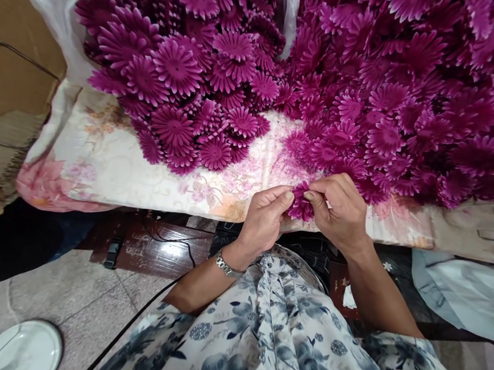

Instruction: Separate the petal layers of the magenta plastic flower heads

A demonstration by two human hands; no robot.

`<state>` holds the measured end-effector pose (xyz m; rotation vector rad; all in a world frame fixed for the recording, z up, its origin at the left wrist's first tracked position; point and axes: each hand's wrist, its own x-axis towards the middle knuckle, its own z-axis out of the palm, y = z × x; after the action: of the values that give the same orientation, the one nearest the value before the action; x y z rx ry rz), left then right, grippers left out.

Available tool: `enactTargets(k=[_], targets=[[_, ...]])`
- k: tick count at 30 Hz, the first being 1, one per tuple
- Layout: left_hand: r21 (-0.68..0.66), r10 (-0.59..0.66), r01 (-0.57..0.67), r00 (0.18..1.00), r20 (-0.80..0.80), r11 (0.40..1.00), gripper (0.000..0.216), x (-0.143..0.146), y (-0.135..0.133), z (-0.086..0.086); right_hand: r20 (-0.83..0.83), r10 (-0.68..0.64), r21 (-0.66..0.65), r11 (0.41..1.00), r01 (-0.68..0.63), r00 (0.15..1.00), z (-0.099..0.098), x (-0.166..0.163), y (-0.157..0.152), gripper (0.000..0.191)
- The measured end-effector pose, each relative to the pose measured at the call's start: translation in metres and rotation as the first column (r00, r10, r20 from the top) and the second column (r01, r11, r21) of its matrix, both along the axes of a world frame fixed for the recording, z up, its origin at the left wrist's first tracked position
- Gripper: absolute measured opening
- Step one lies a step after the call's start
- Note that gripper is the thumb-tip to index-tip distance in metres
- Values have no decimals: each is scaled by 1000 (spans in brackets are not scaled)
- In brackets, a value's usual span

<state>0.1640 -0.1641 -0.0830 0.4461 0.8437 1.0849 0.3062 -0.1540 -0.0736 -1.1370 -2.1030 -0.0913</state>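
Between my two hands, at the near edge of the table, is a small purple artificial flower (302,203). My left hand (265,215) pinches its left side between thumb and fingers. On the other side, my right hand (339,209) has its thumb and fingertips closed on the petals. A large heap of purple flower heads (406,123) spreads just beyond my right hand. Farther left lies another pile of purple flower heads (179,68), some of them stacked in layers. The fingertips partly cover the flower I hold.
A floral cloth (115,166) covers the table, with purple specks between the piles. Clear plastic (63,16) is bunched behind the left pile. Cardboard (15,92) stands at the far left. A round white object (24,347) is on the floor, and grey fabric (461,287) lies at the right.
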Motion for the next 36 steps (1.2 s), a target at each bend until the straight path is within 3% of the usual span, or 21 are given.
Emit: enactTargets(k=[8, 13, 17, 20, 25, 30, 33, 36], targets=[[46, 18, -15, 998, -55, 999, 29, -3, 1, -2, -84, -88, -41, 996, 85, 993, -5, 4, -4, 10], [114, 82, -65, 985, -149, 991, 23, -4, 0, -6, -256, -204, -264, 955, 134, 945, -1, 5, -8, 17], [206, 35, 4, 982, -185, 979, 22, -2, -3, -6, -378, -247, -484, 874, 37, 892, 2, 1, -12, 23], [250, 84, -18, 963, -256, 968, 21, -2, -3, -9, -467, -309, -613, 788, -51, 828, -1, -1, -13, 29], [198, 119, -67, 957, -266, 978, 22, -5, 0, -11, -668, -368, -640, 727, -248, 646, -11, 1, -16, 42], [68, 117, -111, 988, -97, 991, 17, 4, 4, -3, -701, -370, -662, 656, -363, 609, -16, -5, -19, 46], [111, 222, -216, 974, -50, 970, 19, 17, 8, -4, -631, -354, -627, 757, -185, 691, -18, -12, -18, 37], [162, 256, -240, 963, -83, 957, 17, 25, 12, -10, -597, -346, -504, 864, -3, 724, -22, -14, -14, 33]])
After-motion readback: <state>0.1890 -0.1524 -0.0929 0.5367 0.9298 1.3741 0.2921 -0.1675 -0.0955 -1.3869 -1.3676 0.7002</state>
